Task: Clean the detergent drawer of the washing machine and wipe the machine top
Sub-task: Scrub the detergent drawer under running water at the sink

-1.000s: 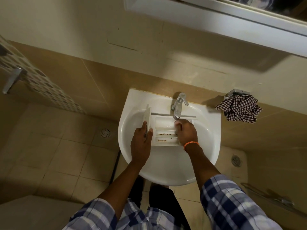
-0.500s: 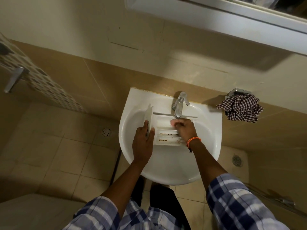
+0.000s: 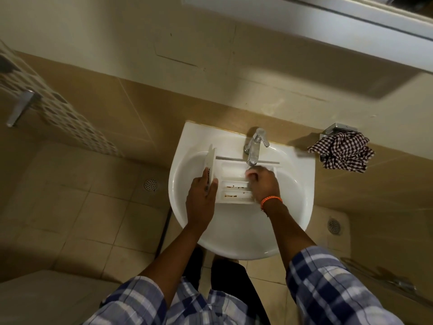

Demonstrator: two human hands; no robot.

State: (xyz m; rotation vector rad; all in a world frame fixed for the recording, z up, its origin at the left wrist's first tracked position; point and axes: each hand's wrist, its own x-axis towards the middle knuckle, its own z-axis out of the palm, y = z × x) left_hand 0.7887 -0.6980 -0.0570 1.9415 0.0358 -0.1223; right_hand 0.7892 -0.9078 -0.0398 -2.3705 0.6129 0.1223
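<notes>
Nearest the camera, two blue-and-white checked shirt sleeves (image 3: pixel 328 289) reach forward, cut off by the bottom edge, with dark trousers (image 3: pixel 225 277) between them above the beige tiled floor (image 3: pixel 77 219).

The forearms extend over a white ceramic wash basin (image 3: pixel 293 207) fixed to the wall. Inside its bowl sits the white plastic detergent drawer (image 3: pixel 234 181), a rectangular tray with several compartments; the two narrow nearer ones carry brown specks of residue. The left hand (image 3: pixel 201 195) grips the drawer's front panel at its left end, thumb on the inner side and fingers curled round the outer face. Some dark marking shows on that panel beside the thumb, too small to read.

The right hand (image 3: pixel 262 184), with an orange braided wristband (image 3: pixel 271 200), is curled knuckles-up over the far large compartment, directly under the spout. Whether its fingers hold a brush or cloth cannot be told: they are blurred and turned away from the camera.

Beyond the hands, a chrome lever tap (image 3: pixel 255 146) stands on the back rim of the basin, its spout just above the right hand. Flowing water cannot be made out.

To the right, a dark red-and-white checked cloth (image 3: pixel 342 153) hangs bunched on a chrome wall bracket (image 3: pixel 335 130). Round metal floor drains lie left (image 3: pixel 150 184) and right (image 3: pixel 334 227) of the basin. At far left, a chrome handle (image 3: pixel 21 106) juts from a patterned tile strip (image 3: pixel 70 118). Top right, a white frame (image 3: pixel 304 22) is cut off by the picture's edge.
</notes>
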